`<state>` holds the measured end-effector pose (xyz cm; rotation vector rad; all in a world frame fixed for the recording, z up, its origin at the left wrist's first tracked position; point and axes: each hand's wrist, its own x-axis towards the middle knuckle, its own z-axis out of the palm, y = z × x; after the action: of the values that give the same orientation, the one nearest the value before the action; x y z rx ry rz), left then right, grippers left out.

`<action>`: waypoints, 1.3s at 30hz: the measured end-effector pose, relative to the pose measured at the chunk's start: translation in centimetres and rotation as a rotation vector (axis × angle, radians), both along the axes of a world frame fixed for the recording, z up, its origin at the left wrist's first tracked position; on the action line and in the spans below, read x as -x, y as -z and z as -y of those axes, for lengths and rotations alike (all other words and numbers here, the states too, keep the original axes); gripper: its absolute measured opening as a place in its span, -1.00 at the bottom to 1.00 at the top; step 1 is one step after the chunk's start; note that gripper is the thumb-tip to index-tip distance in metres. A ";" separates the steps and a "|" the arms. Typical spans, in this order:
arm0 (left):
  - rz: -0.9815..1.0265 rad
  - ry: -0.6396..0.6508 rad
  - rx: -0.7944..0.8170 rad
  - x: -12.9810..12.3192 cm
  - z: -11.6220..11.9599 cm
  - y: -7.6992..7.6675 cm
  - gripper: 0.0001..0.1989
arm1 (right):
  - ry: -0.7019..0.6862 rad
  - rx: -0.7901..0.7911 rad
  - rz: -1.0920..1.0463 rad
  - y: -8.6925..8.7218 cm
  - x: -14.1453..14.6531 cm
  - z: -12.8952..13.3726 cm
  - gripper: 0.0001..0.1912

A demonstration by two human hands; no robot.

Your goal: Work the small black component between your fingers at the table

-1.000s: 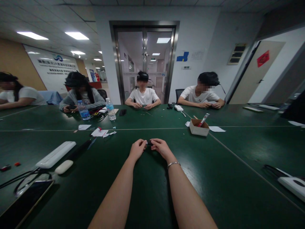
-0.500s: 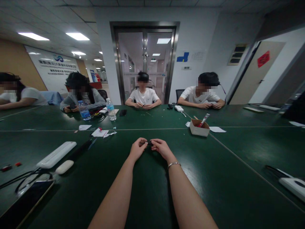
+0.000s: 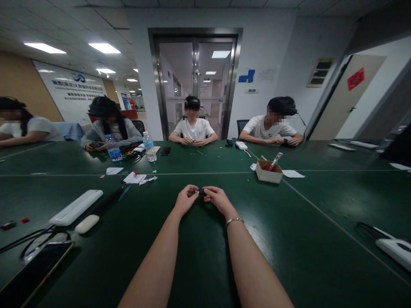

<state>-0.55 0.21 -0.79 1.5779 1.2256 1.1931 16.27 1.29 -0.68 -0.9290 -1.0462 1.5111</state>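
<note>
My left hand (image 3: 186, 200) and my right hand (image 3: 219, 199) meet over the middle of the green table (image 3: 202, 248). Between their fingertips is a small black object (image 3: 201, 192), too small and too covered to name. The left thumb and fingers pinch its left end, where a tiny bright spot shows. On its right end the right thumb and fingers are closed. A silver bracelet (image 3: 234, 221) circles my right wrist.
Ahead to the right stands a small open box (image 3: 269, 176) with tools in it. At left lie a phone (image 3: 37, 273), a white power bank (image 3: 77, 208) and a white mouse-shaped object (image 3: 87, 224). Two bottles (image 3: 149, 147) stand at the far left; several people sit across the table.
My hands hold nearly the same place and grip. The small black object looks slightly shifted between my fingertips; little else differs.
</note>
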 end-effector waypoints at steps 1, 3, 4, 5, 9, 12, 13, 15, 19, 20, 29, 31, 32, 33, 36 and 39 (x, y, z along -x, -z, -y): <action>-0.001 0.001 0.002 0.0 0.0 0.0 -0.71 | 0.000 -0.001 0.001 0.0 0.0 0.0 -0.75; -0.007 -0.003 0.040 0.0 -0.1 0.1 -0.71 | 0.001 -0.001 0.007 -0.1 0.0 0.1 -0.74; -0.012 -0.006 0.065 0.0 -0.2 0.1 -0.71 | 0.002 -0.001 0.012 -0.1 0.0 0.1 -0.74; -0.019 -0.007 0.088 0.0 -0.2 0.1 -0.69 | 0.004 0.001 0.017 -0.1 0.0 0.1 -0.74; -0.021 -0.020 0.071 0.0 -0.1 0.2 -0.69 | 0.009 -0.003 0.024 -0.1 0.0 0.1 -0.74; 0.003 -0.018 0.008 0.0 0.0 0.1 -0.67 | 0.011 -0.001 0.024 0.0 0.0 0.0 -0.76; 0.006 -0.012 -0.003 0.0 0.0 0.1 -0.68 | 0.011 -0.001 0.022 0.0 0.1 0.0 -0.76; 0.007 -0.002 -0.010 0.0 0.0 0.2 -0.72 | 0.006 -0.003 0.018 -0.1 0.1 0.0 -0.77; -0.005 -0.010 0.041 -0.1 -0.4 0.4 -0.76 | 0.003 -0.003 0.019 -0.2 0.1 0.2 -0.77; -0.006 -0.016 0.056 -0.1 -0.5 0.4 -0.75 | 0.006 0.002 0.024 -0.3 0.1 0.2 -0.77; 0.000 -0.028 0.012 -0.3 -0.2 0.0 -0.74 | 0.013 0.018 0.031 -0.6 0.2 0.3 -0.78; 0.000 -0.032 0.014 -0.3 -0.1 0.0 -0.76 | 0.008 0.014 0.027 -0.6 0.2 0.3 -0.78; 0.000 -0.030 0.022 -0.2 -0.1 -0.1 -0.77 | 0.007 0.011 0.026 -0.5 0.1 0.3 -0.77; 0.001 -0.026 0.031 -0.2 -0.1 -0.1 -0.78 | 0.006 0.008 0.026 -0.5 0.1 0.3 -0.77; -0.007 -0.022 0.056 -0.2 0.0 -0.3 -0.77 | 0.008 -0.003 0.026 -0.4 0.1 0.3 -0.75; -0.024 -0.021 0.063 -0.2 0.1 -0.3 -0.75 | 0.008 -0.005 0.035 -0.4 0.1 0.3 -0.75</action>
<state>-0.31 0.11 -0.49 1.5399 1.2858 1.1411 16.13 1.01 -0.26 -0.9580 -1.0693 1.4904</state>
